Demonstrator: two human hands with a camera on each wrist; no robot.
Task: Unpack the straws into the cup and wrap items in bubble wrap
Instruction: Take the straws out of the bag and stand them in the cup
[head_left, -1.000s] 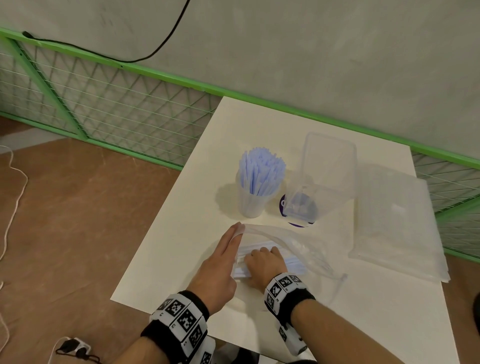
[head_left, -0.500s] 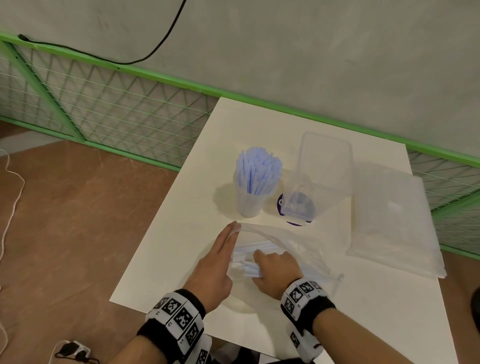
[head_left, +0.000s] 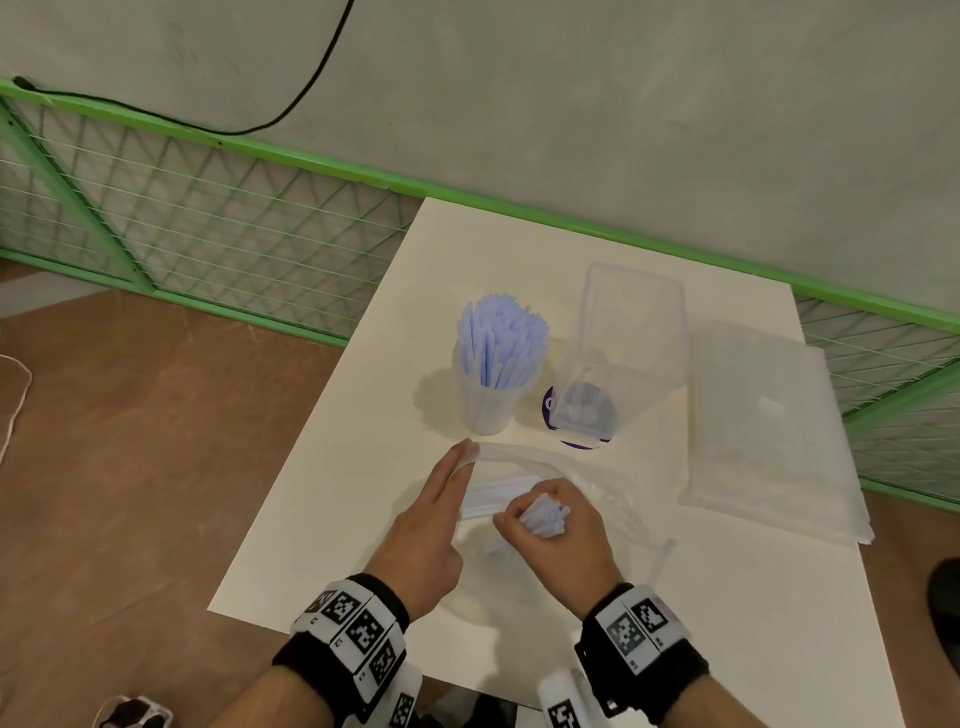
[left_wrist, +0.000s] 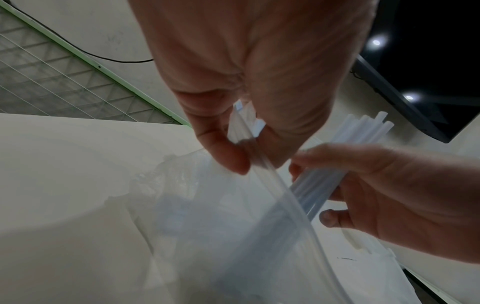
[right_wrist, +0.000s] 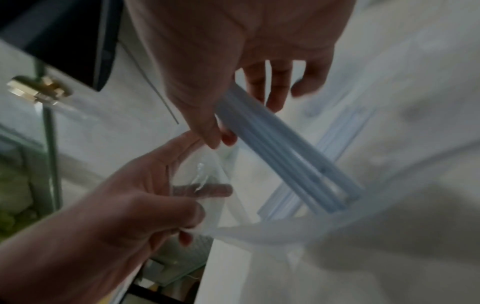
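A clear plastic bag (head_left: 582, 478) lies near the table's front, its mouth toward me. My left hand (head_left: 441, 514) pinches the bag's rim (left_wrist: 249, 148) and holds the mouth up. My right hand (head_left: 556, 525) grips a bundle of pale blue straws (head_left: 543, 519) that sticks partly out of the bag (right_wrist: 280, 230). In the right wrist view the straws (right_wrist: 280, 156) run from the fist down into the bag. More straws (head_left: 488, 496) lie inside. Behind stands a translucent cup (head_left: 485, 405) packed with upright blue straws (head_left: 501, 345).
A clear rectangular container (head_left: 618, 353) stands beside the cup over a purple disc (head_left: 576, 439). A folded stack of bubble wrap (head_left: 769, 436) lies at the right. The white table (head_left: 363, 467) ends close on the left and front. A green mesh fence (head_left: 208, 228) runs behind.
My right hand, which lay flat inside the bag, has closed on a bundle of straws and pulled back toward me, tilting them up. The left hand has kept its hold on the rim.
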